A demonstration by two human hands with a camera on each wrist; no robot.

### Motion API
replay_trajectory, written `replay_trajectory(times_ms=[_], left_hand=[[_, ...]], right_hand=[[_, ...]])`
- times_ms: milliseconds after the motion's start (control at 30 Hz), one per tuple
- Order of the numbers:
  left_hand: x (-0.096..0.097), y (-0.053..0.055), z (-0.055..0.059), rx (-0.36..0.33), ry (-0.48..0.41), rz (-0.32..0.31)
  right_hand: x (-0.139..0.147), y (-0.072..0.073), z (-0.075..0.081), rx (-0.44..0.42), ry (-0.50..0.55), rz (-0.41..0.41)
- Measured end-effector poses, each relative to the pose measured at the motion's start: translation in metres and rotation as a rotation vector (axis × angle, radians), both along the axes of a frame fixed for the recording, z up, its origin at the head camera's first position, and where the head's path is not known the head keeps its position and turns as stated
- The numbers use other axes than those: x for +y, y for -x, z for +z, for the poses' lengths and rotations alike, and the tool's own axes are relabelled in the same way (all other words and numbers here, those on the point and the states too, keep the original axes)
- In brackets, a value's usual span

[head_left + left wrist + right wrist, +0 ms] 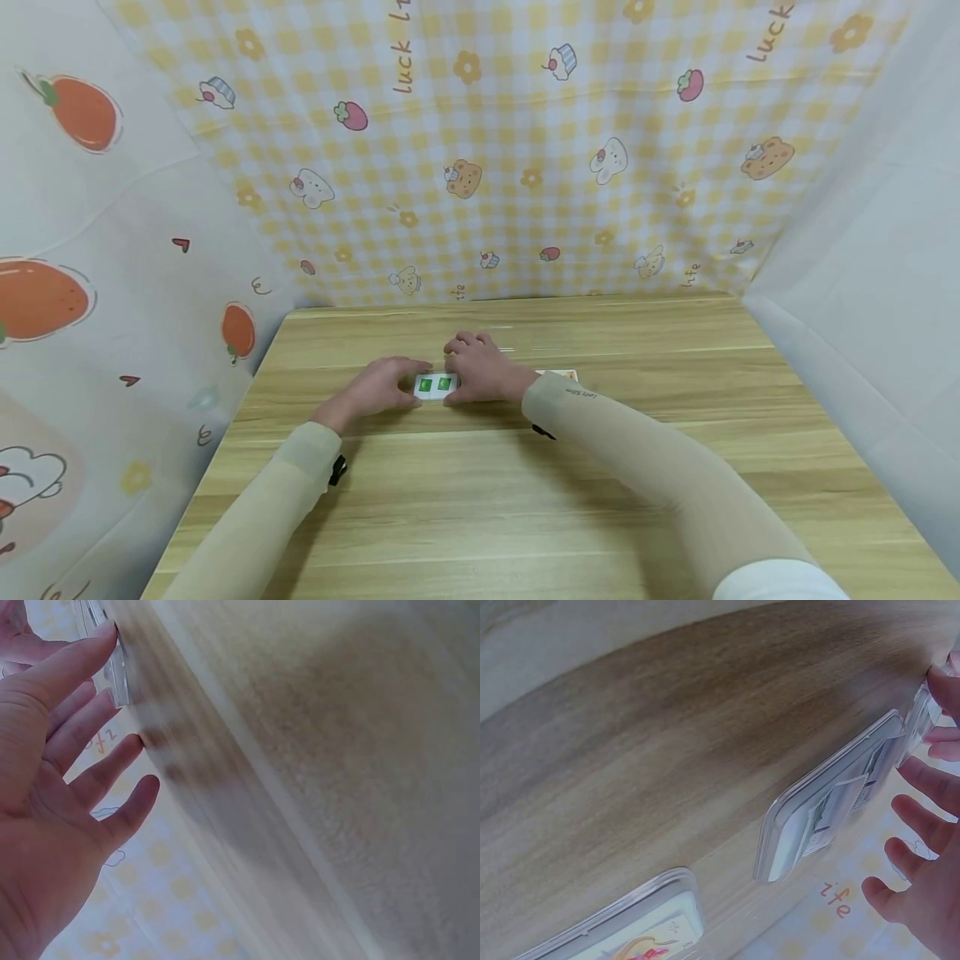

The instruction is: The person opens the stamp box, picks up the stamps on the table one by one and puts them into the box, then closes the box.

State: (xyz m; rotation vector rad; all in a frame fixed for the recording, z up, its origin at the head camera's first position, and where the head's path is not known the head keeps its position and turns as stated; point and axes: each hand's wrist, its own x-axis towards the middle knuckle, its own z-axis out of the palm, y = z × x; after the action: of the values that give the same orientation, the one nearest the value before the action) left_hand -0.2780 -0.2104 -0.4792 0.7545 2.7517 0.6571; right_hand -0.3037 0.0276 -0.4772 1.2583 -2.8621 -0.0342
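Observation:
A flat clear case with a white card and two green squares (pixel 435 385) lies at the middle of the table between both hands. My left hand (pixel 381 387) holds its left end, with the thumb on the near side and the index finger on the far side. At its right end, my right hand (pixel 482 369) grips with thumb and fingers. The left wrist view shows the left thumb against the case's transparent edge (pixel 120 675). In the right wrist view, the right fingers (pixel 926 780) reach the case (pixel 922 720) at the upper right; the hand's edge is cut off.
Beside the right hand sits another clear case with cards (pixel 829 814). A further case with a colourful picture (pixel 649 930) lies farther right, partly covered by the right forearm in the head view. The wooden table (pixel 465 517) meets a checked yellow curtain (pixel 510 217) at the back.

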Motion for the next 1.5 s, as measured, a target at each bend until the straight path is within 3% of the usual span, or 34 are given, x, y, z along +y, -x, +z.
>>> replay_trajectory(times_ms=[533,1267,1500], left_hand=[[0.004,-0.002,0.001,0.012,0.038,0.009],[0.005,0.002,0.004,0.021,0.057,0.007],[0.007,-0.002,0.009,0.023,0.077,0.001]], right_hand=[[-0.004,-0.003,-0.001,-0.071,0.043,-0.038],[-0.006,-0.008,0.007,-0.037,0.006,-0.072],[-0.005,-0.006,0.022,-0.022,-0.029,-0.053]])
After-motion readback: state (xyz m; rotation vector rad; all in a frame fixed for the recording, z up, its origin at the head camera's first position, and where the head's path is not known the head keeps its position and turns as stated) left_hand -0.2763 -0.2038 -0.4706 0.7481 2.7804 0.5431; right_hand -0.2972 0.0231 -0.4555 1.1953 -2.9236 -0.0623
